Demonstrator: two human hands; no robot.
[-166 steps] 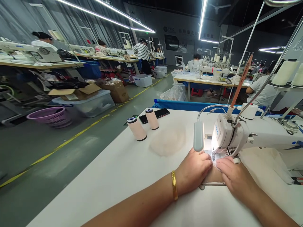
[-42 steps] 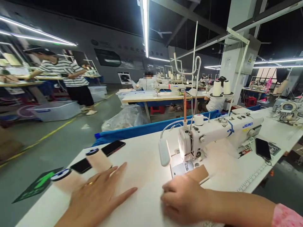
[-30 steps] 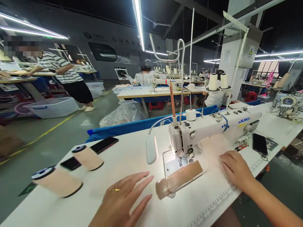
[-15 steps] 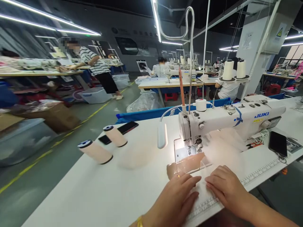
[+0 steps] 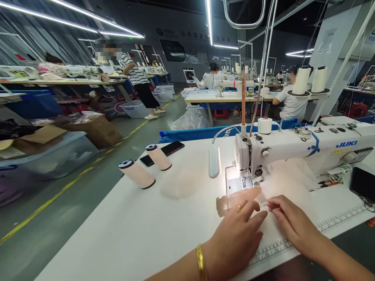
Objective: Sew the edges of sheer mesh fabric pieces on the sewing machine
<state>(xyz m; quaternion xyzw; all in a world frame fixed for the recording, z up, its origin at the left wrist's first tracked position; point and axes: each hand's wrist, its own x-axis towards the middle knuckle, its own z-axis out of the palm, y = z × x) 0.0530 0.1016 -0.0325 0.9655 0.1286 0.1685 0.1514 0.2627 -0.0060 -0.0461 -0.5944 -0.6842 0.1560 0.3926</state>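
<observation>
A sheer pale fabric piece (image 5: 293,177) lies under the sewing machine's arm, its near edge reaching my fingers. My right hand (image 5: 295,222) is closed, thumb and forefinger pinching that edge. My left hand (image 5: 237,238) is just left of it, fingers bent and fingertips at the same edge; its thumb is partly tucked beneath. A shiny tan strip (image 5: 227,203) lies on the bed in front of the needle, partly behind my left fingers. The white sewing machine (image 5: 281,150) has its needle area (image 5: 244,181) lit, just beyond the strip.
Two peach thread cones (image 5: 137,175) lie near a dark phone (image 5: 172,148). A sheer round piece (image 5: 178,187) is on the white table (image 5: 123,238). A printed ruler (image 5: 272,249) runs along the front edge. Another phone (image 5: 363,183) rests at right. Co-workers sit and stand farther back.
The view has swung left, so the table and machine sit farther right. My left fingers have lifted and bent more; my right fingertips have drawn together at the fabric edge.
</observation>
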